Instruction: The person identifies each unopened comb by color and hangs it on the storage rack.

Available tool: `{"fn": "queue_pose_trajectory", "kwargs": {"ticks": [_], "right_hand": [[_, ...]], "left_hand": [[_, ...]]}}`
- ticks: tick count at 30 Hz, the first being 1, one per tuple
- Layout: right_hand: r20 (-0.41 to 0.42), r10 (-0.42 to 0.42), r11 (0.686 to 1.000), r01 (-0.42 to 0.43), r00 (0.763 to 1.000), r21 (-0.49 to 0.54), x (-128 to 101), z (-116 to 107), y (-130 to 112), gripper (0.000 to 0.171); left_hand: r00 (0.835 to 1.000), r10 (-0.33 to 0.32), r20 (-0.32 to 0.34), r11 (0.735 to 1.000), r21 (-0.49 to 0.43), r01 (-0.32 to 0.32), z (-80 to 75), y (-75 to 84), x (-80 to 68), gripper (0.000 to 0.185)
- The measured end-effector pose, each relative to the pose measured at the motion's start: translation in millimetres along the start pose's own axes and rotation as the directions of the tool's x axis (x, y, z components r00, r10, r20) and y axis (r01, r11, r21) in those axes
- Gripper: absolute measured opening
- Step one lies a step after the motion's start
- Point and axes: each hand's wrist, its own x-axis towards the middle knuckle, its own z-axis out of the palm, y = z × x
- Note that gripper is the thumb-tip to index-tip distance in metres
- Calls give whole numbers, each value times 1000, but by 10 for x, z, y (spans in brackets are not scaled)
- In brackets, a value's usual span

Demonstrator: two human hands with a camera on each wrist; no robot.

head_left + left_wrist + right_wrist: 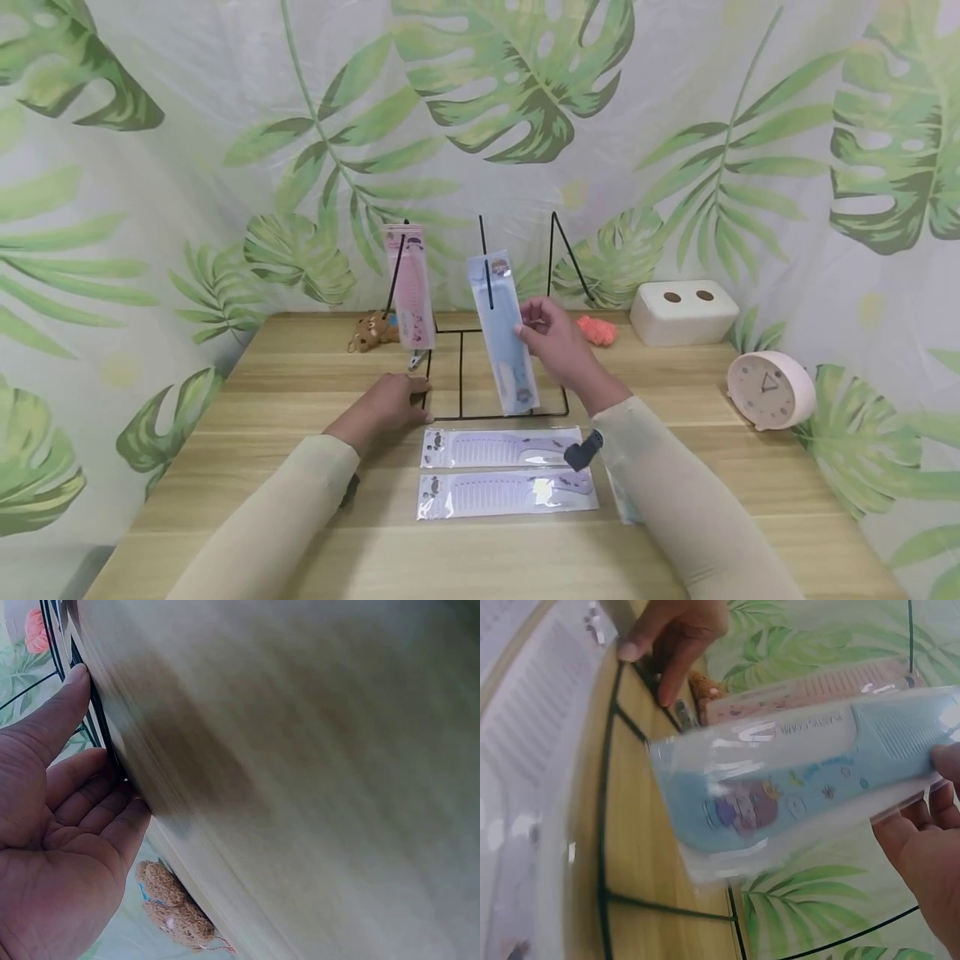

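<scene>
My right hand (557,340) pinches the side edge of a blue comb in a clear packet (501,342), thumb in front. The packet's top overlaps a prong of a black wire display rack (461,375), while its lower end hangs over the rack's base. In the right wrist view the packaged comb (780,780) shows a cartoon print on its handle. My left hand (390,404) rests at the left side of the rack's base, thumb and fingers spread along the wire (101,720). A pink packaged comb (412,292) hangs on the left prong.
Two purple packaged combs (502,448) lie before the rack; another packet (626,500) is partly under my right forearm. Behind are a brown plush toy (373,331), a coral-coloured bundle (597,330) and a white box (684,315). A pink clock (771,389) stands right.
</scene>
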Motion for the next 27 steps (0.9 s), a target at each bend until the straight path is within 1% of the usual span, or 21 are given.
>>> {"fn": "queue_pose_trajectory", "kwargs": {"ticks": [2, 6, 10, 14, 17, 22, 27], "right_hand": [[-34, 16, 998, -14, 999, 54, 128, 46, -15, 26], [-96, 17, 990, -3, 995, 141, 361, 123, -39, 26], [-137, 38, 984, -13, 990, 176, 525, 179, -59, 25], [-162, 47, 984, -17, 986, 180, 625, 216, -65, 28], [-158, 47, 985, -20, 986, 169, 679, 232, -51, 29], [-115, 48, 987, -29, 992, 158, 736, 240, 5, 23], [-83, 17, 995, -9, 996, 97, 779, 246, 45, 21]], "left_hand": [[1000, -5, -1, 1000, 0, 5, -7, 1, -14, 65], [1000, -9, -3, 1000, 3, 9, -31, 21, -41, 64], [1000, -15, 0, 1000, -3, 15, -40, 36, -55, 64], [1000, -18, 6, 1000, -9, 18, -23, 28, -49, 64], [1000, -17, 3, 1000, -11, 17, -12, 20, -43, 64], [1000, -23, 3, 1000, -10, 23, 1, 19, -53, 64], [1000, -25, -3, 1000, -18, 25, -16, 29, -72, 65]]}}
